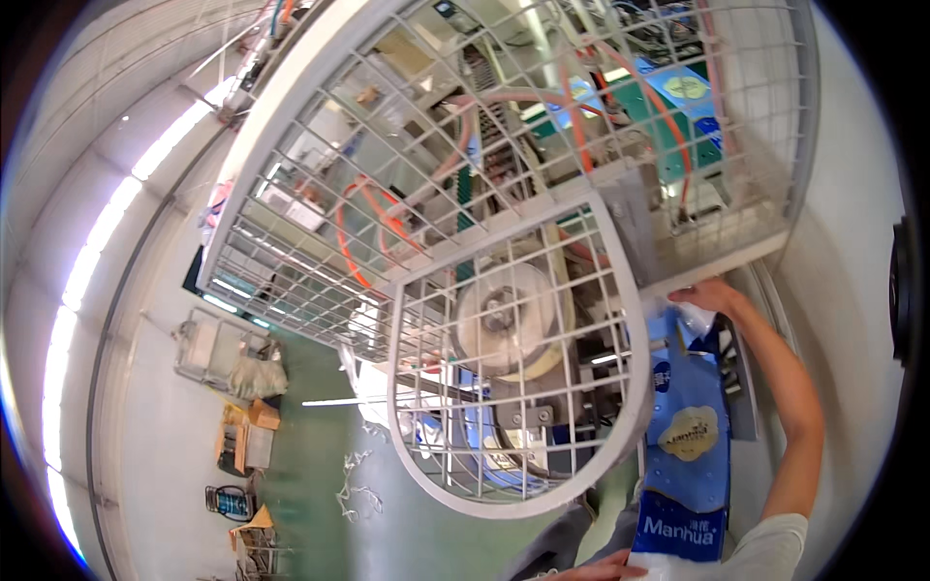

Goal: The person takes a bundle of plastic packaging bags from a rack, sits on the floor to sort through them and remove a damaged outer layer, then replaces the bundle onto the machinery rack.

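A long blue plastic package (689, 416), printed with a pale patch in the middle and a darker blue band at its lower end, lies lengthwise beside a caged machine. At its far end my right hand (708, 294) is bent with its fingers closed over a whitish, blurred part of the plastic, close under the cage's lower rail. Low in the view, my left hand (608, 567) shows only in part, its fingers at the package's whitish near end. The lower picture edge cuts off the rest of that hand.
A white wire guard (518, 508) rounds over a pale wheel (504, 318) of the machine. Orange hoses (387, 225) run inside the cage. More blue packaging (678, 87) lies beyond it. Cardboard boxes (260, 416) and a cart (208, 349) stand on the floor at left.
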Action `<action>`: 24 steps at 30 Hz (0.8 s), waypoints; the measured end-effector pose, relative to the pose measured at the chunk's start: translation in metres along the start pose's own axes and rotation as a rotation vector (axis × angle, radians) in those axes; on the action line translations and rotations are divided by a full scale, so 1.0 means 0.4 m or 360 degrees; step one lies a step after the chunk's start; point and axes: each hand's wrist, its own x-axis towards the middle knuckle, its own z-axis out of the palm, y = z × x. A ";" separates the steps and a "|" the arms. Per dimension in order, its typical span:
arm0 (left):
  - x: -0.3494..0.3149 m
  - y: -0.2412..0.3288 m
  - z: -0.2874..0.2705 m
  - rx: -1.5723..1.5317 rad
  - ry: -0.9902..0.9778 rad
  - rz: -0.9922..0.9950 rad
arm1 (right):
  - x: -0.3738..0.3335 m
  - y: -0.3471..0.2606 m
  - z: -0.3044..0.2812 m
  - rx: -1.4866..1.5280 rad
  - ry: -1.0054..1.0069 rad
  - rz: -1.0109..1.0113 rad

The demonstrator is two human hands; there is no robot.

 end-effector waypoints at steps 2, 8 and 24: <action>0.033 -0.004 -0.045 0.0116 -0.0142 -0.0008 | -0.005 0.078 -0.007 -0.0342 0.0306 -0.0450; 0.028 0.108 -0.058 -0.0064 -0.0138 -0.0171 | -0.087 -0.054 0.008 -0.0453 -0.0026 -0.0087; 0.011 0.308 -0.241 0.0614 -0.0522 -0.0069 | -0.324 -0.352 -0.047 0.0717 -0.0518 0.1597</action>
